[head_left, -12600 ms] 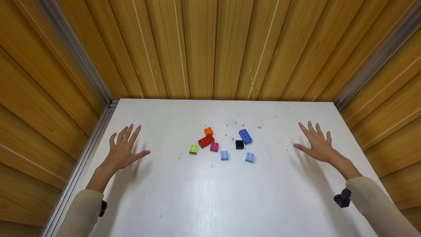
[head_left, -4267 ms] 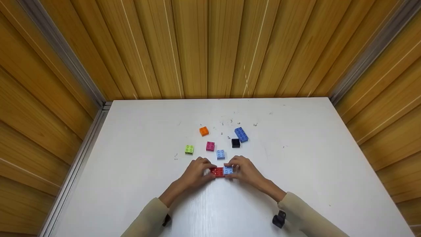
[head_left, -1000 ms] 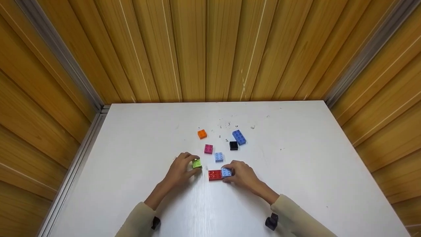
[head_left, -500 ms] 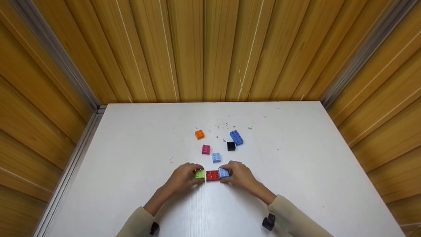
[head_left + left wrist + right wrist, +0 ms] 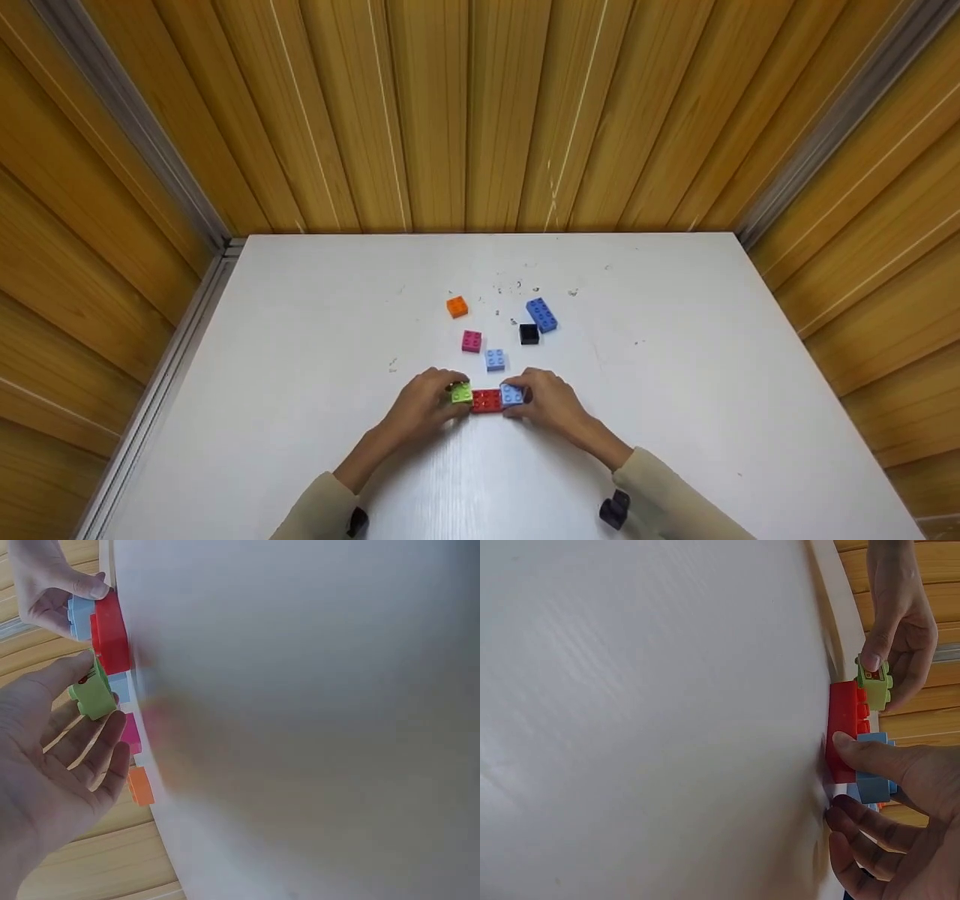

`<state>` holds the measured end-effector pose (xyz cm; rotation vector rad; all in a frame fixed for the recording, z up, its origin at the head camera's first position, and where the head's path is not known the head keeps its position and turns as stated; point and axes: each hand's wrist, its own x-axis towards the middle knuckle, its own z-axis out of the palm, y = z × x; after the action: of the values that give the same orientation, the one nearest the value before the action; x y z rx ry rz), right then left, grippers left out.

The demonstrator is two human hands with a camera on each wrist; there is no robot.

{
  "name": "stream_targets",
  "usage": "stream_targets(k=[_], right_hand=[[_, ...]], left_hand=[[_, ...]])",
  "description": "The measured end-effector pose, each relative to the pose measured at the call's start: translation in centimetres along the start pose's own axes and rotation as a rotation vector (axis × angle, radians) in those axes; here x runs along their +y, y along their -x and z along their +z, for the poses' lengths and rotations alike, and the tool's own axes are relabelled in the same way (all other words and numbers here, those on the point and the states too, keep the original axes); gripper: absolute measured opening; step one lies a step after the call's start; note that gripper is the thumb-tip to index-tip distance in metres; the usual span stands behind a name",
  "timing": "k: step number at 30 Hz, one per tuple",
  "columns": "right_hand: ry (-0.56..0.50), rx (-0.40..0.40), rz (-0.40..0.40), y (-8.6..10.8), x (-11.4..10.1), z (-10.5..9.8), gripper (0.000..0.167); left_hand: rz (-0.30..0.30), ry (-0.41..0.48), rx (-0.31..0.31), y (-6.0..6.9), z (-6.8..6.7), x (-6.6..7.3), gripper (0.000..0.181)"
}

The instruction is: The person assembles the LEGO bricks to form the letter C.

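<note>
Green brick (image 5: 461,393) nearer red brick (image 5: 487,402) than 0.5s ago | red runs left-right, studs up | fingers clamped: left hand (image 5: 420,403) on green, right hand (image 5: 555,403) on light-blue brick (image 5: 511,395)

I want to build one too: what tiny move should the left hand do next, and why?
The left hand should probably straighten the green brick and press it onto the left end of the red brick, because it looks tilted and not pushed down. The right hand holds the other end, where a light blue brick sits.
</note>
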<state>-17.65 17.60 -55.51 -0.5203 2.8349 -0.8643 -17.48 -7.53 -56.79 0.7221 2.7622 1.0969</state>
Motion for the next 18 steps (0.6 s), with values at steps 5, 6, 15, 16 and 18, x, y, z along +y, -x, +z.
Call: stream_targets(k=[5, 6, 15, 16, 18], right_hand=[[-0.012, -0.003, 0.005, -0.05, 0.03, -0.06, 0.045], [-0.014, -0.005, 0.004, -0.05, 0.05, -0.06, 0.045], [-0.035, -0.011, 0.022, -0.10, 0.07, -0.02, 0.044], [-0.035, -0.010, 0.023, -0.10, 0.12, -0.01, 0.044], [-0.028, -0.004, 0.014, -0.08, 0.24, 0.00, 0.044]], left_hand=[[0.012, 0.007, 0.021, -0.05, 0.05, 0.17, 0.038], [0.016, 0.007, 0.023, -0.05, 0.07, 0.19, 0.038], [0.068, 0.044, 0.028, -0.37, 0.60, 0.17, 0.035], [0.068, 0.051, 0.031, -0.43, 0.73, 0.13, 0.035], [0.057, 0.061, 0.033, -0.60, 0.99, 0.13, 0.036]])
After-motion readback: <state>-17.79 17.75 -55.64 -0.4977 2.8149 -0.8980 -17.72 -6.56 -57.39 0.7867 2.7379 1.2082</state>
